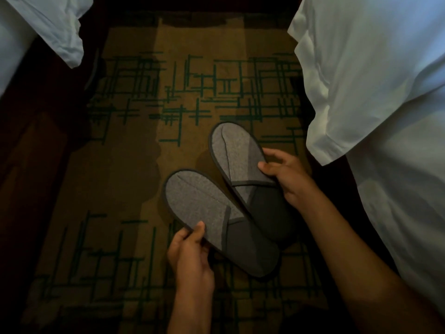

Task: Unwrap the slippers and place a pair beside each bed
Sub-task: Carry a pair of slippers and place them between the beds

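Both hands are gripping bare slippers — left hand (190,251) on the near slipper (216,222), right hand (286,175) on the far slipper (243,162). Placing step: likely lowering them side by side onto the carpet (120,177), toward the bed at three o'clock (375,92).

1. Overall exposure: dim, with a warm yellow-brown cast on the carpet (134,165).
2. Brightest areas: the white bedding on the right (375,92) and the white bedding at upper left (43,27); both show a cool bluish tint.
3. Shadows: the left edge and both lower corners fall to near black.
4. Light band: a paler vertical strip crosses the carpet centre.
5. Sharpness: soft throughout; the carpet's green lines smear toward the bottom.
6. Distortion: wide-angle bowing at the frame edges.
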The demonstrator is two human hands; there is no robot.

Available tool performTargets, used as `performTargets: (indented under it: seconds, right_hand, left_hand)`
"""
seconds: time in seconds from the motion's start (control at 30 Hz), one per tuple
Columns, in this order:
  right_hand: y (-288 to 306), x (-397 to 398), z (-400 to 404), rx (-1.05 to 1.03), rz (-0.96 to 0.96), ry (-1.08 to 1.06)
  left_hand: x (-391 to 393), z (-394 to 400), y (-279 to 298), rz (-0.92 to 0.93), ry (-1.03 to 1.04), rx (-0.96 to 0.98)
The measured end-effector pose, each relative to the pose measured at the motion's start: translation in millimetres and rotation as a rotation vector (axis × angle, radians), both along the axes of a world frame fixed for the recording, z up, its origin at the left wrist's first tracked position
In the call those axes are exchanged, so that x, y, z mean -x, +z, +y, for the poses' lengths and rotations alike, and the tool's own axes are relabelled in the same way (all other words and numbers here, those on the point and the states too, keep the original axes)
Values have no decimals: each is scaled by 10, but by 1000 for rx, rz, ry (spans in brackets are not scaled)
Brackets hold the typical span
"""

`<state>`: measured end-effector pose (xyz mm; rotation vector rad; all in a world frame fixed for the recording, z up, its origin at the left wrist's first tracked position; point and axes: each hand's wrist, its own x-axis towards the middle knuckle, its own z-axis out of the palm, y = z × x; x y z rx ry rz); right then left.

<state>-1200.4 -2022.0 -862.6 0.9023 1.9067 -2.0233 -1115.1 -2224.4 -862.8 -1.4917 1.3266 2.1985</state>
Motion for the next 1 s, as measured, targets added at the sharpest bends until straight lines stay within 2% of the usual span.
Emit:
performTargets:
  seconds: [0.27, 0.57, 0.77, 1.0]
  right_hand:
    - [-111, 325, -144, -201, 58, 274]
    - [-106, 714, -353, -486, 127, 719]
    - [-192, 866, -540, -607, 128, 849]
    - [-235, 767, -639, -758, 211, 810]
  left_hand:
    - [-176, 193, -195, -115, 87, 48]
    - [-241, 329, -193, -127, 156, 77]
    - [-226, 378, -206, -115, 200, 103]
    - [-241, 371, -273, -153, 96, 177]
